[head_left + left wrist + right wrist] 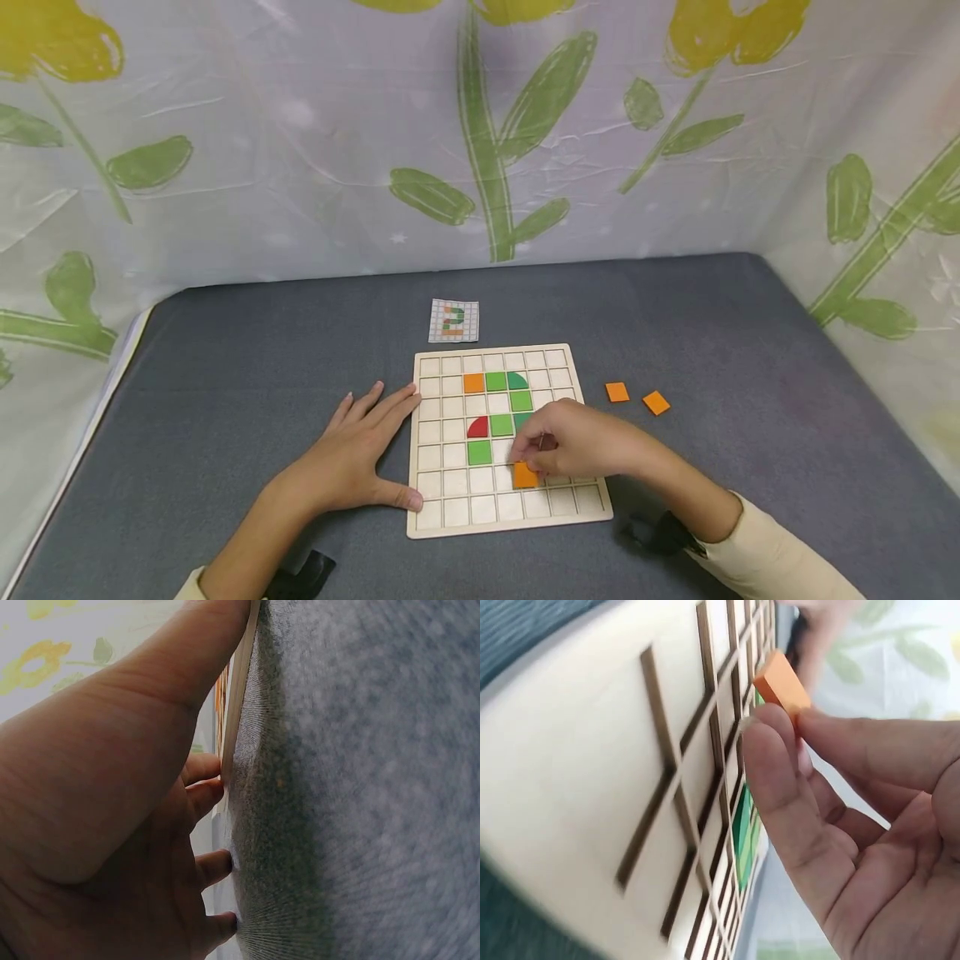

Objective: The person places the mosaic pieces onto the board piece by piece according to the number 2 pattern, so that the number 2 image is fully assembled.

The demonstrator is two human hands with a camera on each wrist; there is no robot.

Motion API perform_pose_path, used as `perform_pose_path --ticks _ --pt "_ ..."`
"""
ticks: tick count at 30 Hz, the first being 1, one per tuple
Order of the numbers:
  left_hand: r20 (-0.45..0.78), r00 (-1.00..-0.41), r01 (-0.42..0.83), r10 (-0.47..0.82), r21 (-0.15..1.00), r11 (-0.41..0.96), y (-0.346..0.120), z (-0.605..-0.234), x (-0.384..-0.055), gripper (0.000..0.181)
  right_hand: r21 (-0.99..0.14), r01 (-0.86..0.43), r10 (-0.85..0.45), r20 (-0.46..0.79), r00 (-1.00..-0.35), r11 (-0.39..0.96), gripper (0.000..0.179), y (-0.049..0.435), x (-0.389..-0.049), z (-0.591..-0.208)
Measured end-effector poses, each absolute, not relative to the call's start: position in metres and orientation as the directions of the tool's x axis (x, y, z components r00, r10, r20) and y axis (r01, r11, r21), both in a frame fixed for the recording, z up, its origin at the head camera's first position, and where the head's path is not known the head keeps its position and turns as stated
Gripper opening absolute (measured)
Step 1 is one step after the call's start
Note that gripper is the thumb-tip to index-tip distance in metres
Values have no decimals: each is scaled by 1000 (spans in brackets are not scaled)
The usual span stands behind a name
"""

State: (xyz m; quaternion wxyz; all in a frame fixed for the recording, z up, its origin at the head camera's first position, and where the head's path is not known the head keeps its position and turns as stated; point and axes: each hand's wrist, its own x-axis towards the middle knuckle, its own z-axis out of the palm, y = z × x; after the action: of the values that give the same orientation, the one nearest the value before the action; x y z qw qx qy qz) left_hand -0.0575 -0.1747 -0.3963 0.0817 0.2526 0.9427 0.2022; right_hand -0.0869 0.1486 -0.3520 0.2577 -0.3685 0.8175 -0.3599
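Observation:
A wooden grid board (444, 508) lies in the middle of the head view, with coloured tiles set in several squares. My right hand (576, 437) is over its lower right part and pinches an orange square tile (525, 476) between thumb and fingers. In the right wrist view that orange tile (781, 681) stands tilted above the grid. Along the board's left edge my left hand (360, 458) rests with spread fingers, thumb and fingertips at the rim. Set in the board are an orange tile (473, 383), a red quarter-round (478, 428), a green quarter-round (517, 381) and several green squares (479, 453).
Two loose orange tiles, one nearer (617, 392) and one farther right (656, 403), lie right of the board. Behind it is a small pattern card (453, 322). Dark cloth (300, 333) covers the table, and a flower-printed curtain (315, 150) hangs around it.

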Motion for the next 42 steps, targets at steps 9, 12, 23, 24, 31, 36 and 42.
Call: perform_pose_path --ticks 9,12,23,24,31,36,42 --pt "-51 -862 440 504 418 795 -174 -397 -58 126 -732 -472 -790 -147 -595 491 20 119 -84 -352" --pt "-48 -862 442 504 413 796 -173 -397 -58 126 -709 -509 -795 -120 -595 488 19 112 -84 -352" --pt "-54 -864 436 501 418 797 -172 -395 -57 126 -637 -596 -794 -42 -607 490 18 96 -83 -353" --pt "-53 -864 436 501 420 796 -172 -395 -58 125 -625 -609 -796 -32 -605 488 18 96 -82 -353" --pt "-53 -863 438 503 421 795 -173 -396 -58 126 -538 -697 -826 4 -564 473 13 97 -78 -354" --pt "-50 -861 440 507 428 790 -173 -394 -58 125 -551 -691 -832 -13 -554 468 15 99 -76 -356" --pt "-51 -862 437 504 428 791 -173 -394 -57 125 -600 -650 -831 -44 -555 466 10 111 -76 -353"
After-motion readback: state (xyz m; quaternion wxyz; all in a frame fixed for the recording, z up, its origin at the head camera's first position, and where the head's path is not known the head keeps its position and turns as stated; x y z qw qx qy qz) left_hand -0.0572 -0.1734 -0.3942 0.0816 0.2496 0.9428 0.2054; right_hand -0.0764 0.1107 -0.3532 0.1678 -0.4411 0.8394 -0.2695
